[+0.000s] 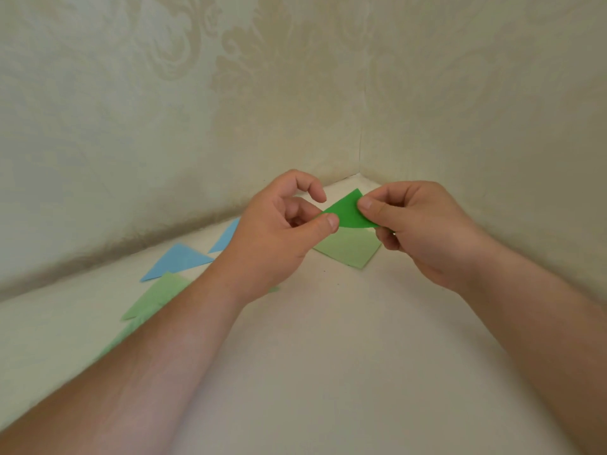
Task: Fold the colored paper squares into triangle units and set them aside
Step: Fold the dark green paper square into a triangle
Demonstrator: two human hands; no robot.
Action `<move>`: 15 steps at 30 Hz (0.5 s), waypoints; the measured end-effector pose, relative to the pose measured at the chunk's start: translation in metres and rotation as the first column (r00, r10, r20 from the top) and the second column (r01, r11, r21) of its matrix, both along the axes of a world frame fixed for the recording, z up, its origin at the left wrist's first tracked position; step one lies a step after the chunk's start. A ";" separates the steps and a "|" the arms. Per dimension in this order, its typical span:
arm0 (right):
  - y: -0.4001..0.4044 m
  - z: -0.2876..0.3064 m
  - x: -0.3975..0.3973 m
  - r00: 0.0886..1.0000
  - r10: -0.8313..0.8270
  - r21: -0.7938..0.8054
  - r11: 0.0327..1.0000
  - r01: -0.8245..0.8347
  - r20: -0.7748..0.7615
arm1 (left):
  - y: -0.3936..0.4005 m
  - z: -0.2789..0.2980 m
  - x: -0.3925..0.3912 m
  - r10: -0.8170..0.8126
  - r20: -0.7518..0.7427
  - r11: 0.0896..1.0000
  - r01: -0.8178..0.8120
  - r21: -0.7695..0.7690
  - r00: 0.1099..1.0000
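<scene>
Mid-task: left hand (279,224) and right hand (414,224) each pinch a corner of the dark green paper (346,213) above the tabletop (328,339), fold unfinished; blue triangles (179,259) and light green triangles (157,298) lie done at left, light green squares (348,249) remain.

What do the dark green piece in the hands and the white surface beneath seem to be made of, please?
Dark green piece: thin matte paper, it seems; it bows between the left hand and right hand pinching it. White surface: smooth, matte, perhaps painted board or laminate; the picture leaves that open.
</scene>
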State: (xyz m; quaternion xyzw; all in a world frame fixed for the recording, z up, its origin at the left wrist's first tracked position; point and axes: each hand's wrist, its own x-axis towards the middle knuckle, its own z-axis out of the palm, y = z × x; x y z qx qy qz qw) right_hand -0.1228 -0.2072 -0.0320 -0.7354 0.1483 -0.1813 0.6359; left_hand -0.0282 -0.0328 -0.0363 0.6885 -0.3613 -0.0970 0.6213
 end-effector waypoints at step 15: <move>0.002 0.008 -0.003 0.991 0.134 0.412 0.901 -0.132 0.024 | -0.001 -0.007 0.000 0.196 0.493 0.976 -0.220 -0.009 0.848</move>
